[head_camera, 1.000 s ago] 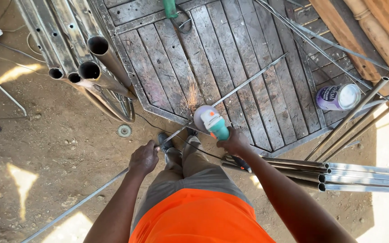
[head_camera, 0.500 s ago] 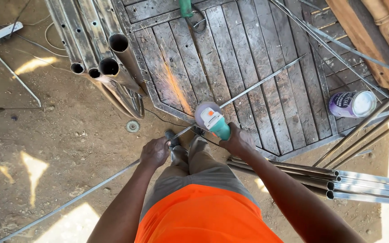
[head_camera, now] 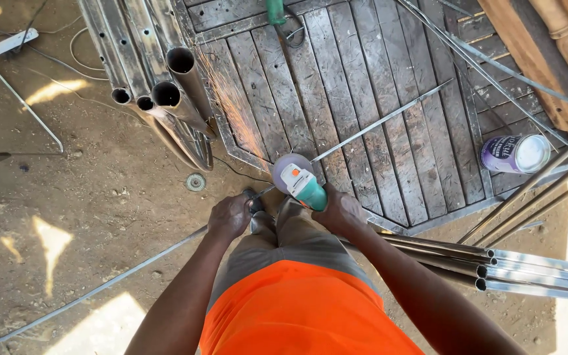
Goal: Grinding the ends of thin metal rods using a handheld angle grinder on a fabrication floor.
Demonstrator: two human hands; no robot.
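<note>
Sparks fan away from the teal-bodied angle grinder [head_camera: 302, 186], up and to the left across the grey slatted wooden panel [head_camera: 376, 125]; our right hand [head_camera: 340, 212] is wrapped tight around its body, disc just ahead of the knuckles; our left hand [head_camera: 230, 215] is closed over the long thin steel rod [head_camera: 376, 125], pinning it just beside the cut; we judge a good cut wants that rod held still and the disc fed squarely, without twisting; the rod's long axis runs diagonally through both grips, its far end pointing up and right over the panel, its near end trailing down and left across the dirt.
</note>
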